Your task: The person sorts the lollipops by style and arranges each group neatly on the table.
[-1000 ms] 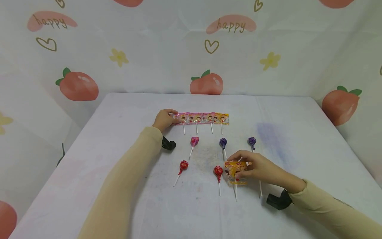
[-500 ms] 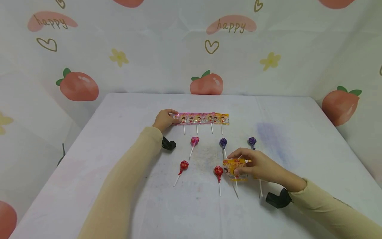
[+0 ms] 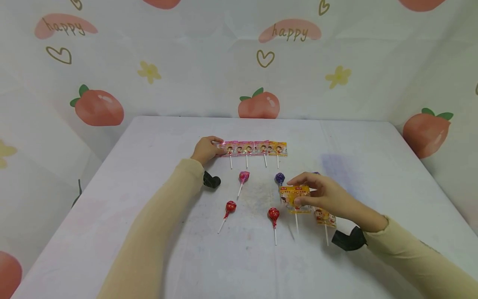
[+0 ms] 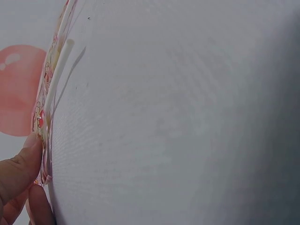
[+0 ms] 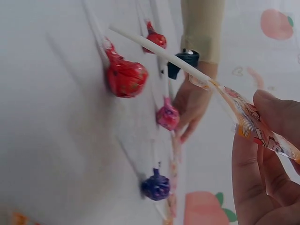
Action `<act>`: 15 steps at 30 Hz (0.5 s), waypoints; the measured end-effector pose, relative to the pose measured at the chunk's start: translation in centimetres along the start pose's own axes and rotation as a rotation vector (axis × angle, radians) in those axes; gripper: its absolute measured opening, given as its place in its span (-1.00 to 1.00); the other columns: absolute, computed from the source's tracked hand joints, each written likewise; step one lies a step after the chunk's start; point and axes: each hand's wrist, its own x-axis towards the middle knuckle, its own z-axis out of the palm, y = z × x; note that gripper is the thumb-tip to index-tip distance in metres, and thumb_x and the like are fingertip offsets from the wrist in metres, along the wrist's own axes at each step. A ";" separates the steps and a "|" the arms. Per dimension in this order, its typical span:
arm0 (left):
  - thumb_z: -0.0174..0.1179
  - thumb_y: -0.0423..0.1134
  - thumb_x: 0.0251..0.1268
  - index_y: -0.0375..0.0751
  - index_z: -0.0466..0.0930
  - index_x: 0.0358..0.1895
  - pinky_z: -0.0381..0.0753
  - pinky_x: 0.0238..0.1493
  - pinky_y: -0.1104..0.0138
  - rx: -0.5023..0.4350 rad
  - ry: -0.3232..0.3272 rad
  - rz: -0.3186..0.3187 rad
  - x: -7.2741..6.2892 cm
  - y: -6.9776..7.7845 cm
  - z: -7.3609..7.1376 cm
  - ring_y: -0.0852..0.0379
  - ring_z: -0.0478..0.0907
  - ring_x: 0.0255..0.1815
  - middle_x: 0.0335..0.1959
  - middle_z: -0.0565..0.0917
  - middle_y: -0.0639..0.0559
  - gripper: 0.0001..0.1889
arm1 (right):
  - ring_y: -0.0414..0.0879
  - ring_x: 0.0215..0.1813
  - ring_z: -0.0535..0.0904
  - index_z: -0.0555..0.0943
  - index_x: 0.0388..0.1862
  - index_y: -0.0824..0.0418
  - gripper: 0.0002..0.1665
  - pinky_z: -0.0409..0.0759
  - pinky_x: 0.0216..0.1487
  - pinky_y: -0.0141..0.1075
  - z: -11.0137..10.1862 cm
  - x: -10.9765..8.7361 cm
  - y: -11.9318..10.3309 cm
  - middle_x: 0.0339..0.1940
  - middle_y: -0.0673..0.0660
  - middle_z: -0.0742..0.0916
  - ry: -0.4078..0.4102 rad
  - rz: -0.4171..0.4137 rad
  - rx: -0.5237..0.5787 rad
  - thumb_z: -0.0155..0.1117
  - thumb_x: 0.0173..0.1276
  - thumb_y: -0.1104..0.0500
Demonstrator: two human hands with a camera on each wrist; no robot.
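At the back of the table, my left hand (image 3: 205, 149) pinches the left end of a row of flat-wrapped lollipops. The row has pink-wrapped lollipops (image 3: 245, 148) and, at its right end, a yellow-wrapped lollipop (image 3: 278, 148), sticks towards me. My right hand (image 3: 325, 193) grips another yellow-wrapped lollipop (image 3: 291, 201) by its wrapper, raised off the table. In the right wrist view, thumb and fingers pinch this wrapper (image 5: 253, 119), its white stick pointing away from the palm. Under the right hand lies one more yellow-wrapped lollipop (image 3: 325, 218), partly covered.
Round lollipops lie between the arms: a red lollipop (image 3: 274, 214), another red lollipop (image 3: 230, 206), a pink lollipop (image 3: 244, 177) and a purple lollipop (image 3: 279, 178). A second purple lollipop (image 3: 316, 172) is mostly hidden behind the right hand. A patterned cloth (image 3: 209, 74) hangs behind the table.
My right hand has lifted the yellow-wrapped lollipop and moved it towards the back row, uncovering another yellow wrapper and covering most of a purple lollipop. My left hand stays put.
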 end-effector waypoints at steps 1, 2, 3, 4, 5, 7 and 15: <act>0.38 -0.12 0.18 -0.09 0.57 0.17 0.32 0.01 0.23 -0.001 0.002 -0.002 0.0 0.0 0.0 0.04 0.36 -0.20 -0.17 0.53 -0.09 -0.52 | -0.31 0.05 0.56 0.59 0.07 0.14 -0.55 0.62 -0.09 -0.36 -0.2 0.1 -0.2 0.06 0.10 0.66 0.006 -0.003 0.009 0.44 0.18 0.16; 0.38 -0.12 0.17 -0.09 0.57 0.17 0.32 0.02 0.23 -0.001 0.004 -0.004 0.0 0.0 0.0 0.04 0.36 -0.20 -0.17 0.53 -0.08 -0.52 | -0.30 0.02 0.58 0.58 0.08 0.16 -0.54 0.62 -0.10 -0.35 -0.4 0.2 -0.3 0.07 0.12 0.65 0.011 -0.007 0.019 0.43 0.19 0.17; 0.38 -0.12 0.17 -0.09 0.57 0.17 0.32 0.02 0.22 0.002 0.004 -0.005 0.0 0.0 0.0 0.04 0.36 -0.19 -0.17 0.53 -0.09 -0.52 | -0.28 -0.01 0.60 0.57 0.09 0.18 -0.54 0.63 -0.11 -0.34 -0.6 0.3 -0.5 0.08 0.15 0.64 0.013 -0.008 0.040 0.42 0.20 0.19; 0.38 -0.11 0.17 -0.09 0.57 0.17 0.33 0.02 0.22 0.003 0.005 -0.007 0.1 0.0 0.0 0.04 0.36 -0.20 -0.17 0.53 -0.08 -0.52 | -0.26 -0.04 0.62 0.56 0.10 0.20 -0.53 0.64 -0.13 -0.32 -0.8 0.4 -0.7 0.10 0.18 0.63 0.019 -0.007 0.054 0.41 0.21 0.20; 0.38 -0.12 0.18 -0.09 0.57 0.17 0.33 0.02 0.22 0.003 0.003 -0.008 0.1 0.0 0.0 0.04 0.36 -0.20 -0.17 0.53 -0.09 -0.52 | -0.24 -0.09 0.64 0.55 0.11 0.21 -0.53 0.64 -0.14 -0.32 -1.0 0.5 -0.8 0.10 0.19 0.63 0.027 -0.007 0.059 0.40 0.22 0.21; 0.38 -0.12 0.18 -0.09 0.57 0.18 0.33 0.01 0.23 0.003 0.002 -0.007 0.1 0.0 0.1 0.05 0.36 -0.21 -0.18 0.53 -0.08 -0.52 | -0.23 -0.12 0.65 0.54 0.13 0.21 -0.54 0.65 -0.15 -0.31 -1.5 0.8 -1.1 0.12 0.21 0.62 0.050 -0.009 0.051 0.38 0.24 0.22; 0.37 -0.13 0.18 -0.08 0.57 0.19 0.33 0.03 0.23 0.004 -0.007 -0.009 0.0 0.1 0.0 0.04 0.37 -0.22 -0.19 0.52 -0.08 -0.52 | -0.27 -0.22 0.63 0.56 0.12 0.24 -0.58 0.62 -0.24 -0.44 -3.5 2.2 -1.7 0.04 0.13 0.64 0.233 -0.085 -0.052 0.36 0.26 0.26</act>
